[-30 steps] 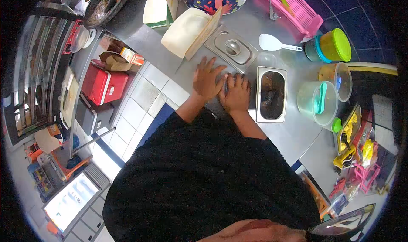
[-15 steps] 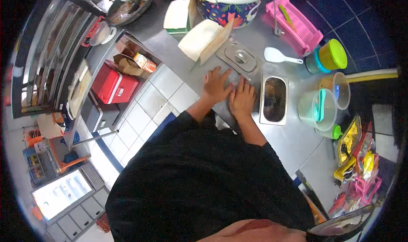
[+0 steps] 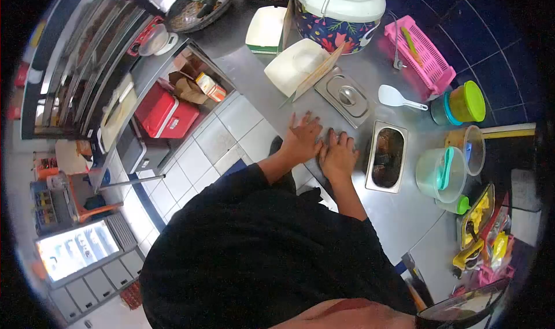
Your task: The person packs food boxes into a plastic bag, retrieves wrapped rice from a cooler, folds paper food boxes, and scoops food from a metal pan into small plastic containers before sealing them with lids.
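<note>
My left hand rests near the front edge of the steel counter, fingers spread, holding nothing. Beside it lies my right hand, also empty, its fingers apart and pointing away from me. The two hands almost meet at the thumbs; whether they touch I cannot tell. Just beyond them is a steel pan lid lying flat. Right of my right hand stands a rectangular steel pan with dark contents. Past the lid are an open paper food box and a white rice paddle.
A flowered rice container stands at the back, near a pink basket. On the right are lidded tubs and a clear tub with a turquoise utensil. A red cool box sits on the left-hand shelf.
The view has shifted, so the counter and its things appear further right and lower. Both hands stay at the counter's front edge, with slight changes in the fingers.
</note>
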Available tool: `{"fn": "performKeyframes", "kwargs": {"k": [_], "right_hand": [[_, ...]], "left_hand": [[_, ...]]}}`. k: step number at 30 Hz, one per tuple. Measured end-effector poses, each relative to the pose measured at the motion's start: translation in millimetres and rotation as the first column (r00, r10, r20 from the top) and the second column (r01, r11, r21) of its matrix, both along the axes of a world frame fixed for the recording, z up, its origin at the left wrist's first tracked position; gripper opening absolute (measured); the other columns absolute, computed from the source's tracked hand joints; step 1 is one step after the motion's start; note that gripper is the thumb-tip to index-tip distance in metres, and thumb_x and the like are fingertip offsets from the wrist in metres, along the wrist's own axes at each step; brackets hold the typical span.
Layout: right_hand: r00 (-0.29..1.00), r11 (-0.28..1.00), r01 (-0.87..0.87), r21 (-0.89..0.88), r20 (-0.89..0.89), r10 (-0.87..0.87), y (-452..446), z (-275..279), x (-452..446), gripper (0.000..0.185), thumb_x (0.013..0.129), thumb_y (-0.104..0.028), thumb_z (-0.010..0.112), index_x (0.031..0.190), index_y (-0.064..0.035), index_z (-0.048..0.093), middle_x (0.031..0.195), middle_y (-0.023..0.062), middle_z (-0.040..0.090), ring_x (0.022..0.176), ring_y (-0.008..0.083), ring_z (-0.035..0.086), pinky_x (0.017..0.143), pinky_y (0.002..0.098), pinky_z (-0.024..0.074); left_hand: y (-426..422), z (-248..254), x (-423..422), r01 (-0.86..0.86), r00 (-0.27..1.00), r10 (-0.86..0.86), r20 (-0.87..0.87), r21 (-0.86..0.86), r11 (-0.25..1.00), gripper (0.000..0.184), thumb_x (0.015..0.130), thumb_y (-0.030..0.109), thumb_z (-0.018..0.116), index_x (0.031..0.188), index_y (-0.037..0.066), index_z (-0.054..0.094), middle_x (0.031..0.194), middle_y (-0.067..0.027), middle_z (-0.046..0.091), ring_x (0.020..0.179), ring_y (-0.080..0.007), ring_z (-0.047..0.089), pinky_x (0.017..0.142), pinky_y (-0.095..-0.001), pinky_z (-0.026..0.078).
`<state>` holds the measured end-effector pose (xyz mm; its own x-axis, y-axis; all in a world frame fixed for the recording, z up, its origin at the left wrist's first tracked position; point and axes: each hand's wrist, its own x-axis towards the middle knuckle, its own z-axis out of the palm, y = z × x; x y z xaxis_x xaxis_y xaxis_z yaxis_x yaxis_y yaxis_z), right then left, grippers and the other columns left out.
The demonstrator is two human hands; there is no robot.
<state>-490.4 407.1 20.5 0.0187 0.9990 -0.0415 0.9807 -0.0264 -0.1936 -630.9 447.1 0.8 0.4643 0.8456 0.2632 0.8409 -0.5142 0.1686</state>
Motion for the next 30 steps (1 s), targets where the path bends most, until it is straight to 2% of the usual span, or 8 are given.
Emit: {"fn": "performKeyframes", "kwargs": {"k": [7, 10, 14, 18, 23, 25, 27, 30], "right_hand": [[0.966, 0.965, 0.241, -0.103, -0.075, -0.249, 20.1, 15.9, -24.0, 0.057, 0.082, -0.033, 0.050, 0.136, -0.0165, 0.041, 0.118, 0.0152, 0.046, 0.109, 0.0319, 0.044, 0.085, 0.0557, 0.0383], [0.935, 0.943, 0.320, -0.092, -0.128, -0.330, 16.3, 3.0, -21.5, 0.064, 0.080, -0.033, 0.051, 0.140, -0.0186, 0.034, 0.122, 0.0162, 0.042, 0.112, 0.0337, 0.042, 0.086, 0.0552, 0.0381], [0.866, 0.922, 0.316, -0.224, -0.329, -0.377, 16.7, 30.8, -19.5, 0.083, 0.067, -0.021, 0.067, 0.141, -0.0222, 0.030, 0.128, 0.0185, 0.035, 0.117, 0.0376, 0.036, 0.091, 0.0529, 0.0369], [0.855, 0.900, 0.391, -0.190, -0.288, -0.432, 14.3, 27.9, -28.8, 0.087, 0.054, -0.013, 0.077, 0.133, -0.0186, 0.039, 0.120, 0.0184, 0.044, 0.112, 0.0368, 0.043, 0.096, 0.0430, 0.0382], [0.659, 0.824, 0.535, -0.186, -0.518, -0.545, 24.0, 69.3, -17.1, 0.074, 0.055, -0.009, 0.075, 0.123, -0.0106, 0.047, 0.111, 0.0140, 0.058, 0.111, 0.0295, 0.050, 0.095, 0.0384, 0.0397], [0.602, 0.879, 0.465, -0.110, -0.689, -0.405, 46.4, 131.6, -29.0, 0.071, 0.055, -0.011, 0.075, 0.121, -0.0091, 0.050, 0.116, 0.0133, 0.056, 0.114, 0.0294, 0.049, 0.096, 0.0382, 0.0386], [0.817, 0.952, 0.299, 0.067, -0.534, -0.219, 72.0, 175.1, -36.4, 0.073, 0.055, -0.013, 0.075, 0.123, -0.0087, 0.049, 0.119, 0.0138, 0.054, 0.113, 0.0306, 0.049, 0.097, 0.0385, 0.0377], [0.882, 0.992, 0.040, 0.116, -0.471, 0.020, 124.0, 212.7, -57.8, 0.075, 0.055, -0.012, 0.076, 0.124, -0.0084, 0.046, 0.121, 0.0158, 0.052, 0.114, 0.0323, 0.049, 0.098, 0.0393, 0.0373]], "left_hand": [[35.8, 8.8, -4.9, 0.183, 0.982, -0.145, 0.123, -0.395, 0.900, 0.047, 0.078, 0.034, 0.058, 0.120, 0.016, 0.055, 0.122, -0.0142, 0.049, 0.115, -0.0311, 0.042, 0.090, -0.0546, 0.035], [42.9, 39.5, -22.4, 0.346, 0.935, -0.287, 0.207, -0.366, 0.864, 0.065, 0.073, 0.033, 0.064, 0.133, 0.019, 0.044, 0.125, -0.0195, 0.044, 0.119, -0.0365, 0.039, 0.093, -0.0532, 0.035], [69.6, 26.0, -53.8, 0.656, 0.746, -0.618, 0.248, -0.429, 0.620, 0.090, 0.065, 0.026, 0.075, 0.142, 0.025, 0.030, 0.130, -0.0237, 0.037, 0.125, -0.0454, 0.031, 0.102, -0.0518, 0.032], [85.5, 16.4, -89.4, 0.766, 0.633, -0.720, 0.284, -0.363, 0.530, 0.076, 0.067, 0.022, 0.071, 0.137, 0.022, 0.039, 0.121, -0.0264, 0.047, 0.117, -0.0430, 0.044, 0.098, -0.0479, 0.036], [121.9, 54.7, -131.9, 0.652, 0.665, -0.662, 0.345, -0.701, 0.289, 0.074, 0.072, 0.027, 0.072, 0.137, 0.024, 0.038, 0.117, -0.0220, 0.048, 0.110, -0.0385, 0.048, 0.094, -0.0437, 0.041], [139.5, 53.1, -157.7, 0.645, 0.671, -0.631, 0.390, -0.727, 0.236, 0.073, 0.071, 0.027, 0.073, 0.136, 0.024, 0.040, 0.114, -0.0196, 0.049, 0.106, -0.0370, 0.051, 0.093, -0.0431, 0.042], [161.8, 50.4, -183.0, 0.631, 0.668, -0.634, 0.390, -0.748, 0.205, 0.074, 0.069, 0.026, 0.075, 0.135, 0.024, 0.042, 0.112, -0.0171, 0.050, 0.102, -0.0354, 0.052, 0.092, -0.0432, 0.042], [193.9, 86.9, -222.6, 0.689, 0.702, -0.517, 0.491, -0.653, 0.316, 0.077, 0.064, 0.021, 0.078, 0.134, 0.016, 0.044, 0.117, -0.0159, 0.052, 0.108, -0.0336, 0.051, 0.096, -0.0420, 0.039]]}}
